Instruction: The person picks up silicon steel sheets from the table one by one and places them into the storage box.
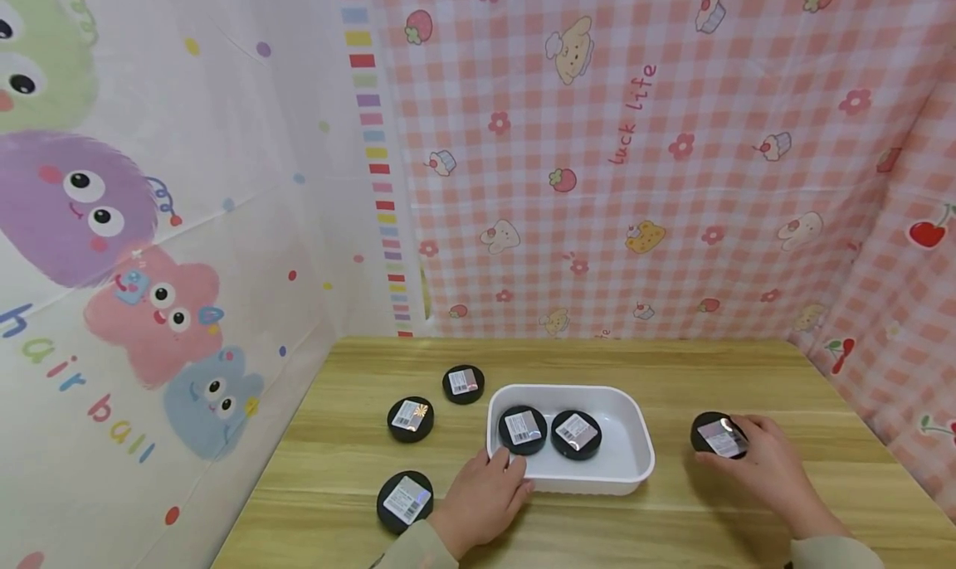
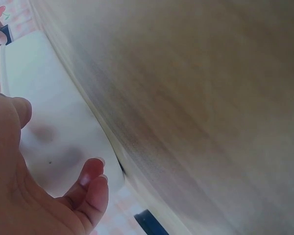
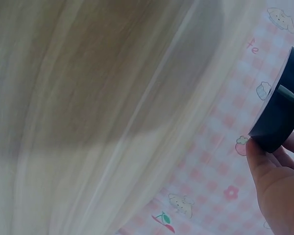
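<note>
My right hand [image 1: 769, 468] pinches a black round disc [image 1: 715, 433] with a silvery label on top, off to the right of the white tray [image 1: 627, 482]. From the side, in the right wrist view, the thick black disc [image 3: 279, 110] shows its dark edge between thumb and fingers. At the tray's near left corner, my left hand [image 1: 485, 494] grips the rim. The left wrist view has the thumb and curled fingertips [image 2: 94, 182] against the tray's wall [image 2: 54, 98]. Inside the tray sit two similar discs, a left one [image 1: 523, 430] and a middle one [image 1: 576, 435].
Left of the tray, three more labelled black discs lie on the wooden table [image 1: 314, 503]: one at the back [image 1: 463, 384], one in the middle [image 1: 410, 419], one near my left wrist [image 1: 404, 500]. Patterned cloths [image 1: 523, 287] hang behind and at both sides.
</note>
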### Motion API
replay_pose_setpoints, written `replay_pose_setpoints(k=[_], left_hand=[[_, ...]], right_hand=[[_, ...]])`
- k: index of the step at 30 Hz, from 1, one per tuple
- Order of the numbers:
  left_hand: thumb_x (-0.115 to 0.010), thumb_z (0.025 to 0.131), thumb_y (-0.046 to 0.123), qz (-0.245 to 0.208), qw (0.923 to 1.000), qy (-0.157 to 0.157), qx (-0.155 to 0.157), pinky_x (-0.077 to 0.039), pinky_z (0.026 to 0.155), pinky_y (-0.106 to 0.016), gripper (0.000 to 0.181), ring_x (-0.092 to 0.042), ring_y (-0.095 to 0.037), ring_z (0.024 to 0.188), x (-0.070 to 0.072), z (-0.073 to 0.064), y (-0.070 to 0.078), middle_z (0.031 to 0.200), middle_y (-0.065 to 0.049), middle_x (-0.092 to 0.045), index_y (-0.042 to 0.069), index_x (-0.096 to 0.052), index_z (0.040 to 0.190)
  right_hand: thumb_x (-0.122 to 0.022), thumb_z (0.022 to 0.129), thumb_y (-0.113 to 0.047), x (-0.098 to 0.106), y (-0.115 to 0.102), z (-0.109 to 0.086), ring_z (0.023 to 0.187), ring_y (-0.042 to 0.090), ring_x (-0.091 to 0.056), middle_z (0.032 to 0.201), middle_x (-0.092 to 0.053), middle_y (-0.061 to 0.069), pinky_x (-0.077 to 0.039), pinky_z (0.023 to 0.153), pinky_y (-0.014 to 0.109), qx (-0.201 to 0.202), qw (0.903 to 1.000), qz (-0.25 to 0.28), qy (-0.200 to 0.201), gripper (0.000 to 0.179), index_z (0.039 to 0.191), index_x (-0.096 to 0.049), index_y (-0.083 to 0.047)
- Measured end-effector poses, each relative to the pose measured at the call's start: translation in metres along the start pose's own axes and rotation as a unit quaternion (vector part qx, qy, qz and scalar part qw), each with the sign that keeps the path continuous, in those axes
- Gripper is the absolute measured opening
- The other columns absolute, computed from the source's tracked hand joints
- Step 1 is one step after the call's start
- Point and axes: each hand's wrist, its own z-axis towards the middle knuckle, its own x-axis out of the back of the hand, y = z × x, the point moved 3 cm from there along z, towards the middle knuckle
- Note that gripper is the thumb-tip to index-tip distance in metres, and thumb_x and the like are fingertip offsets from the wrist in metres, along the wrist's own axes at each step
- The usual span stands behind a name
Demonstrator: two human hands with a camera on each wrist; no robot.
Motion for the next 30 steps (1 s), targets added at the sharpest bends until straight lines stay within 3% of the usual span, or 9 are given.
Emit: replay_pose_setpoints(k=[8,21,30], left_hand=[[-0.040,0.107,0.043,-0.007,1.0000,-0.005,0.004,-0.042,0.078,-0.030,0.028,-0.047,-0.015,0.081,-0.004,0.001,-0.001,0.087,0.001,-0.050,0.019,-0.054,0.105],[-0.042,0.107,0.042,-0.019,0.9998,-0.007,0.004,-0.042,0.079,-0.031,0.026,-0.046,-0.015,0.081,-0.004,0.001,-0.001,0.088,0.001,-0.049,0.019,-0.054,0.105],[-0.044,0.107,0.040,-0.018,0.9998,0.011,-0.003,-0.042,0.083,-0.032,0.024,-0.046,-0.014,0.081,-0.005,0.001,-0.001,0.086,0.002,-0.048,0.018,-0.054,0.103]], right_hand=[[-0.086,0.076,-0.047,0.000,-0.007,0.003,0.111,0.056,-0.054,0.126,-0.051,0.042,-0.044,0.089,0.067,-0.012,0.9995,0.005,-0.028,0.088,0.128,-0.054,0.017],[-0.087,0.074,-0.049,0.000,-0.026,0.012,0.114,0.054,-0.054,0.127,-0.052,0.040,-0.044,0.092,0.066,-0.003,0.9995,0.009,-0.029,0.088,0.128,-0.056,0.014],[-0.087,0.074,-0.047,-0.005,-0.036,0.016,0.115,0.057,-0.052,0.130,-0.049,0.041,-0.043,0.093,0.067,-0.001,0.9991,0.020,-0.038,0.087,0.129,-0.056,0.013]])
